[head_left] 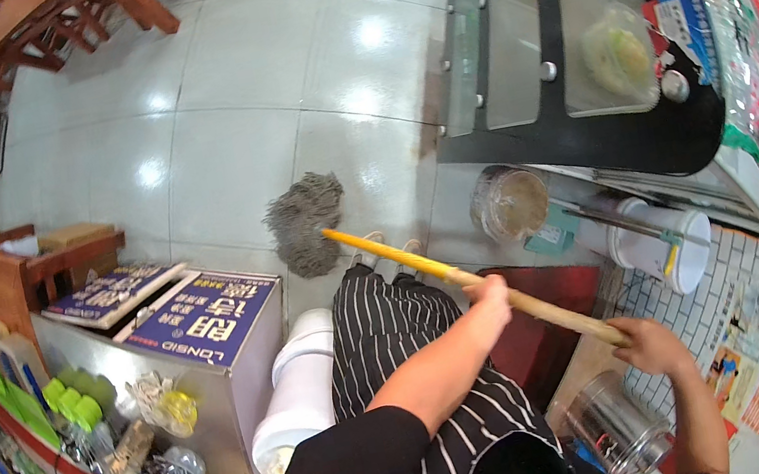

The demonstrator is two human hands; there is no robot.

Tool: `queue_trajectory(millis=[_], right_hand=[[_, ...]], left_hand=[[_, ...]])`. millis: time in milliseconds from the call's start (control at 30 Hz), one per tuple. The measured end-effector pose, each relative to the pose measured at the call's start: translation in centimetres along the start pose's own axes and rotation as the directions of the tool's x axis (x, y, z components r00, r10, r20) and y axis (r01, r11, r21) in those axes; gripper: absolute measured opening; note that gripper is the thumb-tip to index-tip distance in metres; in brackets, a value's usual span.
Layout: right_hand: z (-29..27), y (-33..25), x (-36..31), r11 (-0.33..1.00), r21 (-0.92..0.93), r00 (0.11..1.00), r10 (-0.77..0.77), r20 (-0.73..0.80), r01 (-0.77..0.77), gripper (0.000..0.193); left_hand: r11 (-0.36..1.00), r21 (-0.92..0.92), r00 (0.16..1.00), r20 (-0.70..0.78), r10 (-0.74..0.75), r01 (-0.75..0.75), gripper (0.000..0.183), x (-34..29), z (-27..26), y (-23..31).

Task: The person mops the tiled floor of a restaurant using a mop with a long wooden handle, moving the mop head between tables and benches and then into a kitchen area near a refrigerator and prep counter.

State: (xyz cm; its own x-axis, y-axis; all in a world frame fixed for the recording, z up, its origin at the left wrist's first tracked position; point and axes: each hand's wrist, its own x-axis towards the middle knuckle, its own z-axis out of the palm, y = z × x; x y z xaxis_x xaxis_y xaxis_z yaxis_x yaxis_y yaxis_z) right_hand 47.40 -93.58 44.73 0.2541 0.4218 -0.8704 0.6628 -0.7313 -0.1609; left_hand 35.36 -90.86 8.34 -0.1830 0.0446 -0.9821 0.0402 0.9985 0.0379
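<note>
A mop with a grey string head (308, 224) rests on the tiled floor just ahead of my feet. Its handle (555, 310), yellow toward the head and bare wood toward the top, slants up to the right across my body. My left hand (489, 301) is wrapped round the middle of the handle. Near the top end, my right hand (653, 348) grips the same handle. Below my arms shows a black-and-white striped apron (394, 321).
A black-framed glass display case (502, 38) stands at far right, a round tub (510, 202) beside it. White buckets (681, 245) and a metal canister (621, 423) line the right. At left are a steel cabinet with a purple box panel (206, 318) and stacked white containers (294, 384).
</note>
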Motion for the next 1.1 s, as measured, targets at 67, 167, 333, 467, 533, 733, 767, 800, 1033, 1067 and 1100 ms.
queue_trajectory(millis=[67, 167, 333, 467, 533, 733, 767, 800, 1033, 1067, 1100], right_hand=[[3.8, 0.2, 2.4, 0.994, 0.111, 0.998, 0.009, 0.058, -0.015, 0.05], [10.2, -2.0, 7.8, 0.958, 0.264, 0.985, -0.139, 0.099, 0.109, 0.052], [14.8, -15.4, 16.4, 0.9, 0.414, 0.936, -0.255, 0.243, 0.138, 0.056], [18.7, -23.0, 17.9, 0.896, 0.346, 0.943, -0.323, 0.076, 0.279, 0.045], [18.8, -22.8, 17.2, 0.9, 0.328, 0.947, -0.317, 0.041, 0.287, 0.044], [15.1, -12.9, 11.1, 0.926, 0.283, 0.968, -0.247, -0.042, 0.249, 0.037], [14.8, -11.0, 10.0, 0.919, 0.347, 0.977, -0.21, 0.033, 0.186, 0.037], [16.3, -8.5, 8.2, 0.915, 0.328, 0.963, -0.171, -0.209, 0.234, 0.037], [17.5, 3.7, -3.2, 0.891, 0.386, 0.948, -0.128, -0.293, 0.24, 0.041], [17.4, 4.2, -4.3, 0.881, 0.422, 0.955, -0.1, -0.281, 0.216, 0.04], [17.8, 5.1, -5.2, 0.868, 0.467, 0.965, -0.05, -0.259, 0.171, 0.039]], left_hand=[[0.999, -0.018, 0.999, -0.014, -0.033, 0.032, 0.062, -0.7, -3.4, 4.0], [0.997, -0.07, 0.996, -0.081, 0.038, -0.044, 0.047, 6.5, -9.3, 8.5], [0.969, 0.03, 0.967, -0.074, 0.245, -0.244, 0.033, 18.5, -23.6, 20.8], [0.984, 0.035, 0.983, -0.061, 0.175, -0.173, 0.023, 21.4, -30.8, 28.5], [0.991, 0.081, 0.992, -0.054, 0.113, -0.109, 0.024, 20.1, -30.4, 29.6], [0.991, 0.048, 0.991, -0.039, 0.125, -0.123, 0.021, 16.6, -22.3, 22.9], [0.991, 0.066, 0.992, -0.023, 0.122, -0.12, 0.02, 16.3, -21.1, 21.1], [0.981, 0.157, 0.993, -0.002, 0.119, -0.118, 0.02, 15.0, -18.9, 18.2], [0.937, 0.315, 0.988, 0.084, 0.13, -0.15, 0.02, 8.0, -10.2, 5.4], [0.937, 0.327, 0.988, 0.127, 0.086, -0.123, 0.021, 7.7, -10.1, 5.0], [0.929, 0.36, 0.985, 0.17, 0.024, -0.085, 0.021, 6.3, -8.8, 3.4]])
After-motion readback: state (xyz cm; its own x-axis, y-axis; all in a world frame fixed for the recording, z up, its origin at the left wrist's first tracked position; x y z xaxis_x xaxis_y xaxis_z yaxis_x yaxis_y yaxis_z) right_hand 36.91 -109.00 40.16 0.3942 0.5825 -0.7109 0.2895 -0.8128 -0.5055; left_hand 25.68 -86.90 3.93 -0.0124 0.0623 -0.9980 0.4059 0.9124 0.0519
